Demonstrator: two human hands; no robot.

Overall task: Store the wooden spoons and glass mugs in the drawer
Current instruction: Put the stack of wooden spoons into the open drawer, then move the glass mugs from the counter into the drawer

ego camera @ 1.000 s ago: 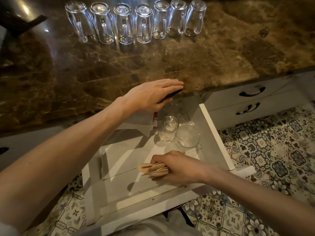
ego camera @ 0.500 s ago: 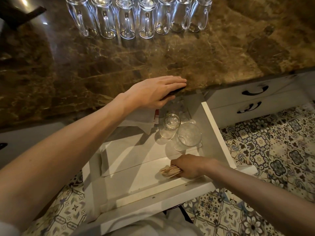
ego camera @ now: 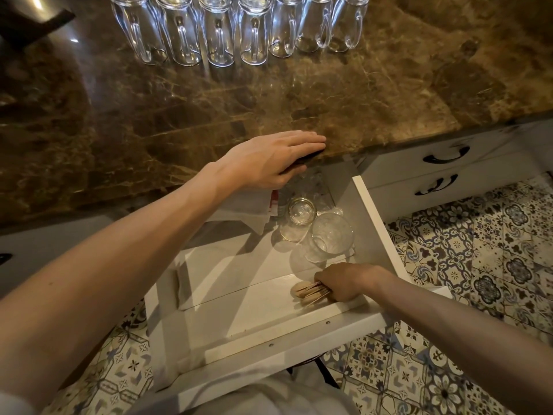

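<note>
The white drawer point(ego camera: 374, 211) stands pulled out below the brown marble counter. My right hand point(ego camera: 344, 281) is inside it at the front right corner, closed around a bundle of wooden spoons point(ego camera: 308, 290) whose bowls point left and rest on the drawer floor. Two glass mugs point(ego camera: 324, 235) sit in the drawer's back right part. Several more glass mugs point(ego camera: 233, 28) stand upside down in a row at the back of the counter. My left hand point(ego camera: 275, 158) lies flat, palm down, on the counter edge above the drawer.
Folded white cloth or paper point(ego camera: 248, 209) lies at the drawer's back under my left hand. Closed white drawers with dark handles point(ego camera: 446, 157) are to the right. Patterned tile floor point(ego camera: 478, 265) lies below. A dark object point(ego camera: 33, 22) sits at the counter's far left.
My right hand has carried the spoon bundle to the right and down into the drawer's front right corner. My left hand has stayed on the counter edge.
</note>
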